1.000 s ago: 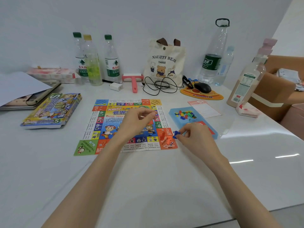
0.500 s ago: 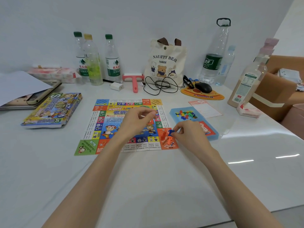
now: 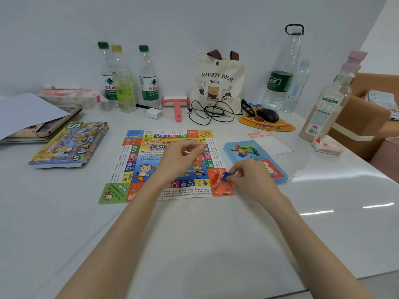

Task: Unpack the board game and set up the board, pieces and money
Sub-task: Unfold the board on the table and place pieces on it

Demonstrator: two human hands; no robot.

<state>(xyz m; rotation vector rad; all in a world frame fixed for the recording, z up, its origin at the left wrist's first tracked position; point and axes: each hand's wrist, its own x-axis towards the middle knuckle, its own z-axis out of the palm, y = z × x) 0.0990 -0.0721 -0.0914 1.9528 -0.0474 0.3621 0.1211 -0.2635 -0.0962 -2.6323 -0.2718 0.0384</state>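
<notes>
The game board [image 3: 149,147] is lying flat and unfolded on the white bench [image 3: 194,244], in the middle of the scene. The right hand [image 3: 251,179] is hovering at the board's near right corner, its thumb and forefinger pinching a small blue piece [image 3: 225,175] just above the orange corner square. Orange pieces [image 3: 214,179] are lying on that same square, just left of the blue one. The left hand [image 3: 178,161] is hanging over the centre of the board with its fingers curled and thumb close to the forefinger; it is possibly pinching something tiny, but the view is too blurred to tell. Just right of the board, a blue tray [image 3: 282,179] is sitting on the bench, holding a heap of coloured pieces [image 3: 245,151] in its far part and a red card partly hidden behind the right hand. A pale paper slip [image 3: 271,144] is lying beside the tray's far right edge. The game box [image 3: 69,145] is resting on the left, well apart from the board. Along the far edge, water bottles [image 3: 148,83], a bear tote bag [image 3: 217,83] and a black mouse [image 3: 267,115] are standing by the wall.
</notes>
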